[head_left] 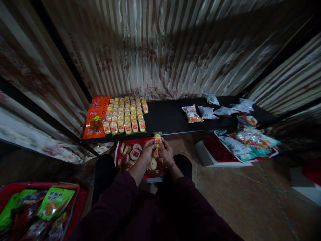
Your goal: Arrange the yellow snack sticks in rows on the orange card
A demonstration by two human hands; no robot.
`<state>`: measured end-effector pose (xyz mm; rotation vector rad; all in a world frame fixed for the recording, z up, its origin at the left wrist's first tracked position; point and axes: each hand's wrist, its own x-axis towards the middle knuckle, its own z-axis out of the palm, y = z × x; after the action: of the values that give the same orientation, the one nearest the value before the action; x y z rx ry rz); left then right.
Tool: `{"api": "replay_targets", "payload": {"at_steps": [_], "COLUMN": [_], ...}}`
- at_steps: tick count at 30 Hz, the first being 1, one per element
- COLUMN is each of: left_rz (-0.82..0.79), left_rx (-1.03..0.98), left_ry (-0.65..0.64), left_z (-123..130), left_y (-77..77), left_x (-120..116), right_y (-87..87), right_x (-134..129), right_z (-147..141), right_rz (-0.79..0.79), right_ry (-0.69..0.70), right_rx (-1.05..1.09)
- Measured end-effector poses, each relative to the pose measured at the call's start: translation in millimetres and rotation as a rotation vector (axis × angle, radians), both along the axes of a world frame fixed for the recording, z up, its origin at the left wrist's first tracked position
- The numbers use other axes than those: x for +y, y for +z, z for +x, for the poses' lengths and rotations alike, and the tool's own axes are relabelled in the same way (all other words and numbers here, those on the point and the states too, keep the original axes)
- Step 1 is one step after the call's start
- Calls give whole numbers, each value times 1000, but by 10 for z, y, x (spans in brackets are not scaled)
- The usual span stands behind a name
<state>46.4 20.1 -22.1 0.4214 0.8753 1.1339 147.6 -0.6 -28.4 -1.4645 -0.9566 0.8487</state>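
Note:
Over a red basket (116, 152), my left hand (147, 150) and my right hand (167, 153) grip a small yellow packaged snack cake (157, 138) from both sides, its label facing up. The basket between my knees holds round packaged cakes (134, 154) and at least one more yellow packet (155, 153), partly hidden by my hands. Just beyond, on a black shelf (163, 115), matching yellow packets (128, 126) stand in close rows. Orange snack bags (95, 129) overlap in a column at their left.
White-and-red snack bags (192, 113) lie spread along the shelf's right part. Below them, a red basket (213, 147) is heaped with bags. At lower left, another red basket (77, 197) holds a green pouch (55, 203) and mixed packets. A striped curtain (155, 50) hangs behind.

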Motion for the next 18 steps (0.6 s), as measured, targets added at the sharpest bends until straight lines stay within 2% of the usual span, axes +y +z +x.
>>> {"api": "replay_targets", "payload": {"at_steps": [4, 18], "left_rz": [20, 51], "left_rx": [25, 124], "left_ry": [32, 80], "left_z": [15, 9], "left_y": [24, 130], "left_x": [26, 131], "right_y": [12, 89], "right_x": [28, 142], "right_z": [4, 25], "right_rz": [4, 93], "right_ry": [16, 57], "right_rx": [24, -88]}}
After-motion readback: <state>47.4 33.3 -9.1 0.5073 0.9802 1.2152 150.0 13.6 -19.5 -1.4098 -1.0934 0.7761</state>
